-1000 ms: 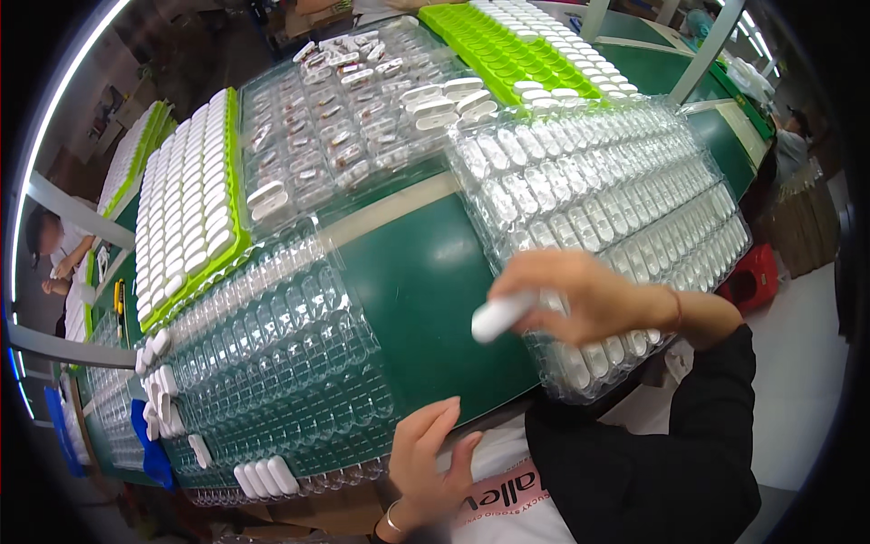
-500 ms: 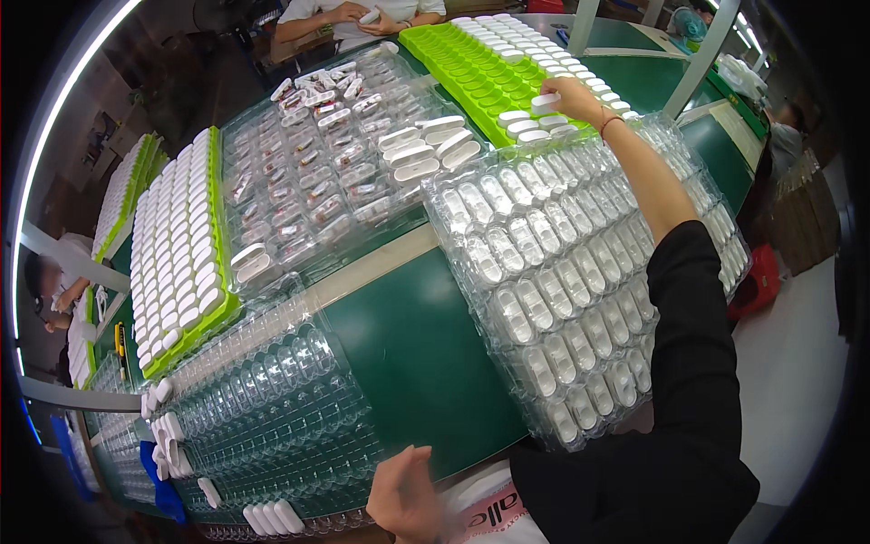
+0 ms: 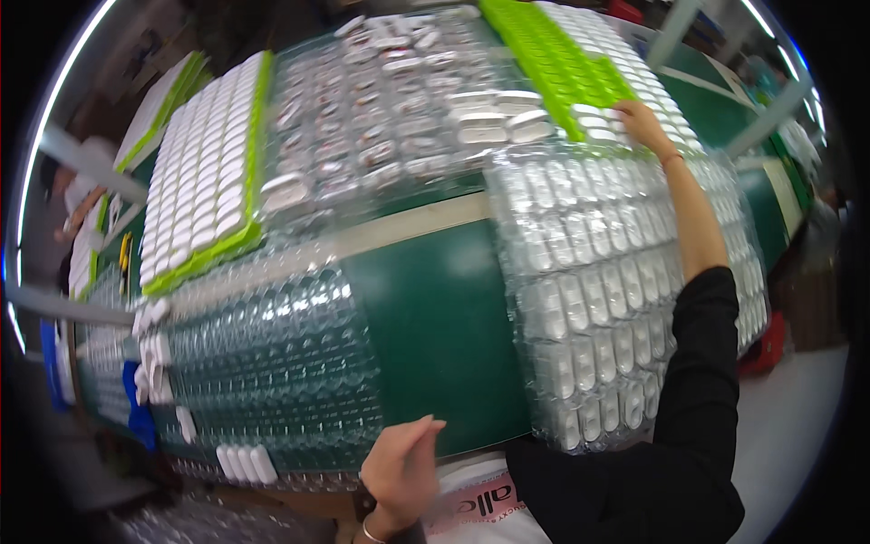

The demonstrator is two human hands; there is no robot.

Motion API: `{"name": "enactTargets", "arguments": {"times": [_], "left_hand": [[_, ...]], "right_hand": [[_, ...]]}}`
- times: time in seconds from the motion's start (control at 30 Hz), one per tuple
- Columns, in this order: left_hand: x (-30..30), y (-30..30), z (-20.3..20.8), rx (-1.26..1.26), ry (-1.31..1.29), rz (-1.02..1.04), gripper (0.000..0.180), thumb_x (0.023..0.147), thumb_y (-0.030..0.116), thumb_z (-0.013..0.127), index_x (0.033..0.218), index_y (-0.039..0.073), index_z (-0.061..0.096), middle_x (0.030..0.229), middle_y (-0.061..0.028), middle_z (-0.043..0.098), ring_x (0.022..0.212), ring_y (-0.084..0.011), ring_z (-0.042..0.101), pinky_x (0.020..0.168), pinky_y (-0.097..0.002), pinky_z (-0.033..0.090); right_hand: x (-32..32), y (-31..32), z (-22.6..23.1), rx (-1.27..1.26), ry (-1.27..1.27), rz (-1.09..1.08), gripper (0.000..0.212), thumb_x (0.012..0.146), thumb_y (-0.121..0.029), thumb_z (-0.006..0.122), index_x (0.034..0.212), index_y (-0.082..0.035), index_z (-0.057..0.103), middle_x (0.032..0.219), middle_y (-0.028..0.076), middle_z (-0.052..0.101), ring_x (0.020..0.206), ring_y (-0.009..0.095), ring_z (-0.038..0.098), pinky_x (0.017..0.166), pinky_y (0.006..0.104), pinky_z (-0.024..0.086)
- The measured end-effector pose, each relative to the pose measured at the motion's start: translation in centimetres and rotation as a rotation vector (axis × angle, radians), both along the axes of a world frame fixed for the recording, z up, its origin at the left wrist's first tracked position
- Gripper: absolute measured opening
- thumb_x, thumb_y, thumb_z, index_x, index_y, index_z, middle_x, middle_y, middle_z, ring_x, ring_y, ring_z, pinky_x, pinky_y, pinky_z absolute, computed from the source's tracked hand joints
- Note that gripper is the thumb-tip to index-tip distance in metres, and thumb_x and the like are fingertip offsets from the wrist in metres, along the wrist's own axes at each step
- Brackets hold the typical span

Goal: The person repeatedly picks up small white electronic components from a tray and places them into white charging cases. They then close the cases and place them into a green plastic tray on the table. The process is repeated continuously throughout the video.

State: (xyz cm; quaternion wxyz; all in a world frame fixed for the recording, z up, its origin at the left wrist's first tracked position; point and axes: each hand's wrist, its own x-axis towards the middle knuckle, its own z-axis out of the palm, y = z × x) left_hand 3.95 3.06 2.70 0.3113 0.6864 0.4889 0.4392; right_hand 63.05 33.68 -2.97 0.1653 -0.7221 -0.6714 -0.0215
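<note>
My right hand [image 3: 642,125] reaches to the near end of a bright green moulded tray [image 3: 553,54] at the back right. Its fingers are curled together at several white oval cases [image 3: 598,124] seated there; whether a case is between the fingertips is hidden. Close to my body, my left hand [image 3: 399,461] hovers at the table's front edge, thumb and fingers drawn together and nothing visible in them. Below my right forearm lies a stack of clear plastic blister trays [image 3: 507,272] whose pockets hold white oval pieces.
An empty-looking clear blister tray [image 3: 272,381] lies at the left on the green tabletop [image 3: 444,354]. Behind it stands a green tray [image 3: 258,154] full of white cases. A clear tray [image 3: 399,118] of small parts fills the far middle. Grey posts [image 3: 86,163] rise at the left.
The view has tilted and shifted, so the trays sit differently in the picture. The white oval case in my right fingers no longer shows there; the hand is now down at the seated cases.
</note>
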Motion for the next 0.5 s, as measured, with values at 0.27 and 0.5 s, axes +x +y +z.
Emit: {"name": "enactTargets", "arguments": {"times": [0.27,0.5], "left_hand": [[-6.4,0.4,1.1,0.247,0.173,0.077,0.030,0.066,-0.017,0.057,0.086,0.002,0.069,0.083,-0.0086,0.069,0.084,-0.0284,0.068,0.071,-0.0353,0.054],[-18.9,-1.3,1.5,0.203,0.676,0.874,0.016,0.084,-0.008,0.062,0.094,0.002,0.068,0.096,-0.0118,0.069,0.091,-0.0294,0.065,0.082,-0.0378,0.050]], "right_hand": [[13.7,0.8,-5.1,-0.040,0.101,-0.006,0.033,0.098,-0.019,0.052,0.124,0.000,0.063,0.122,0.018,0.066,0.114,0.030,0.061,0.100,0.0363,0.045],[12.7,1.9,-3.0,0.188,0.010,0.002,0.036,0.102,-0.023,0.051,0.131,-0.004,0.060,0.125,0.017,0.064,0.104,0.026,0.066,0.089,0.0330,0.050]]}}
